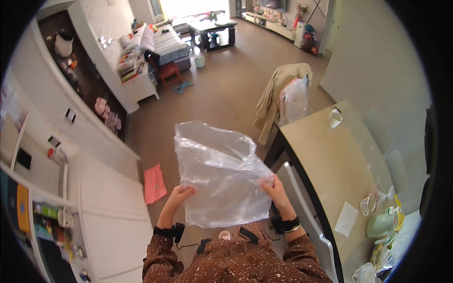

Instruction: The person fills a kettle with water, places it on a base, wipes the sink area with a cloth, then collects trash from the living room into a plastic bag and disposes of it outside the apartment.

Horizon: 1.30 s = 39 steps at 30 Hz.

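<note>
A clear plastic bag is spread out in front of my body, its upper edge gaping a little. My left hand pinches the bag's left side between thumb and fingers. On the right side, my right hand grips the plastic in the same way. The fingers behind the bag are partly hidden. Black straps with small devices circle both wrists. Below and left of the bag, a folded pink cloth or sheet lies on the floor.
A dining table with a white mug and a green kettle stands at right. A grey chair is beside me. Beyond, a coat hangs over another chair. White cabinets line the left. Blue slippers lie on the floor.
</note>
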Available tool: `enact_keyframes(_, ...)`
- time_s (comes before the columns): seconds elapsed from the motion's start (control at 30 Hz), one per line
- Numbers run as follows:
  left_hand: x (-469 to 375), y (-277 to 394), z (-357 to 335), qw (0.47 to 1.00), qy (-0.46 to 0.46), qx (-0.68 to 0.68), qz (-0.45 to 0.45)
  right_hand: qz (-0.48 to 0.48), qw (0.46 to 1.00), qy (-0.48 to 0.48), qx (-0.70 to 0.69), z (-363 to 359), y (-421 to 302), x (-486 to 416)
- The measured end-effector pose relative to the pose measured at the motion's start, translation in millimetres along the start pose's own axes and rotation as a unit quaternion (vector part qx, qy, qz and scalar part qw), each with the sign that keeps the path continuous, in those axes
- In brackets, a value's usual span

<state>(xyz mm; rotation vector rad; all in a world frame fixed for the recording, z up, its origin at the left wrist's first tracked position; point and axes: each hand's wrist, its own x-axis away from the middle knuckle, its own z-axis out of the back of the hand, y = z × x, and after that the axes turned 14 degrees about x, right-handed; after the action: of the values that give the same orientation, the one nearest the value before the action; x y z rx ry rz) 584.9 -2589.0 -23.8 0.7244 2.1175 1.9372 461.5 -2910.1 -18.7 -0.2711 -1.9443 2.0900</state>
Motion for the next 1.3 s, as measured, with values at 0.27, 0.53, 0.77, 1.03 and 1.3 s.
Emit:
enact_keyframes(0.27, -175, 59, 16, 0.988, 0.132, 0.014, -0.078, -0.021, 0.993, 0.043, -0.105, 2, -16, -193)
enact_keyframes(0.53, -308, 60, 59, 0.974, 0.208, 0.007, -0.089, -0.026, 0.999, -0.036, -0.009, -11, -8, -355)
enact_keyframes(0.77, -454, 89, 123, 0.984, 0.164, -0.016, -0.063, -0.073, 0.986, -0.087, -0.121, -37, 15, -551)
enact_keyframes(1.03, -662, 130, 173, 0.992, 0.121, -0.036, -0.025, -0.17, 0.948, 0.071, -0.26, -41, 22, -740)
enact_keyframes(1.3, -878, 153, 185, 0.984, 0.125, -0.115, -0.052, -0.19, 0.949, 0.073, -0.241, -11, 31, -961)
